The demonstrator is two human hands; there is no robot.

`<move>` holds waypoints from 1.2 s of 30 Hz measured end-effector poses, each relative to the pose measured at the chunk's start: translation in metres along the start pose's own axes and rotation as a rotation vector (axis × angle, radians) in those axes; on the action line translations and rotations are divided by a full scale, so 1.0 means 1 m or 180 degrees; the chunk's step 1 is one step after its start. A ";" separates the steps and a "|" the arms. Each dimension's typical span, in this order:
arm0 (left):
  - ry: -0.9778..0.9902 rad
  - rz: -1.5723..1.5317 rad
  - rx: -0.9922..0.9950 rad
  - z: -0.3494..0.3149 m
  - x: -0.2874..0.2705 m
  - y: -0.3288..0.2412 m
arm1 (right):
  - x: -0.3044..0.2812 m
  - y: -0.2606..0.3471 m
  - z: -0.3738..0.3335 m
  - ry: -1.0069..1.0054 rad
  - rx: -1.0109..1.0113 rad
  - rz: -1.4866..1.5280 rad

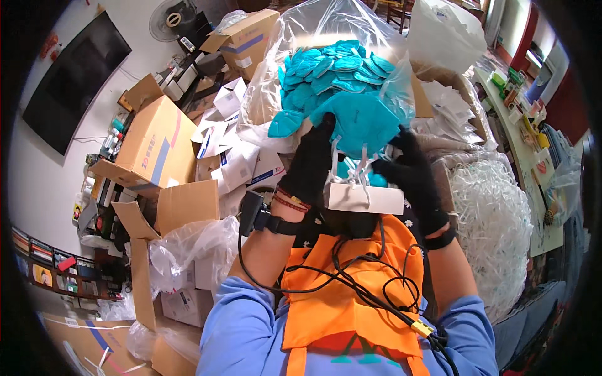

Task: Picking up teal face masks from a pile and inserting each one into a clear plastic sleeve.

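Note:
A teal folded face mask (364,122) is held up in front of me, its white ear straps dangling below. My left hand (313,153), in a black glove, pinches the mask's left edge. At its right edge is my right hand (414,175), also gloved in black, with fingertips against the mask and the thumb near the straps. Just under the mask, close to my body, stands a small white box (365,199) with straps and teal material showing at its opening. Behind the held mask rises a heap of teal masks (335,72) in a clear plastic bag (260,81).
Opened cardboard boxes (153,147) and a pile of white cartons (232,166) lie on the left. To the right sit a bag of white strips (492,225) and a cluttered long table (533,182). Black cables (351,282) hang over my orange apron (326,319).

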State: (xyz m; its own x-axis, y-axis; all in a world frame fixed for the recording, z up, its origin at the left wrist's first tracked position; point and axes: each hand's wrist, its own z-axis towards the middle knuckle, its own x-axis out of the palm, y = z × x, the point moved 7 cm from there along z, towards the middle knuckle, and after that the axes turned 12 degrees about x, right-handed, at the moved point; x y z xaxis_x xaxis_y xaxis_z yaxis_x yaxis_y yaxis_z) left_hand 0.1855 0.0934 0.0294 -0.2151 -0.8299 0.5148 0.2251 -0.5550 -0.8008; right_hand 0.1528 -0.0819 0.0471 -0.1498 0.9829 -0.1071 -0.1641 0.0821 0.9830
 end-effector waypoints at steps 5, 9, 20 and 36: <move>0.0217 0.0510 -0.0055 -0.012 0.017 0.006 | 0.006 -0.023 0.002 0.0128 0.0886 -0.0075; -0.0122 0.0551 -0.0396 -0.022 0.009 0.019 | 0.007 -0.045 -0.001 0.0481 0.0503 -0.1536; 0.0096 0.2163 0.0963 -0.016 -0.012 0.013 | -0.050 0.000 -0.001 -0.0745 -0.0686 -0.2434; -0.0247 0.0672 0.0170 0.000 -0.015 -0.013 | -0.038 0.018 -0.025 -0.0409 0.1006 -0.1104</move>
State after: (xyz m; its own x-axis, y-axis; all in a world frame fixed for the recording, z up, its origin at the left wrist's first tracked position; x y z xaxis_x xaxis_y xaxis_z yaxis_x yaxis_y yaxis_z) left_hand 0.1855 0.1135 0.0321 -0.0848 -0.9287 0.3611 0.3077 -0.3691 -0.8770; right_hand 0.1315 -0.1219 0.0647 -0.0139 0.8995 -0.4366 0.1242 0.4348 0.8919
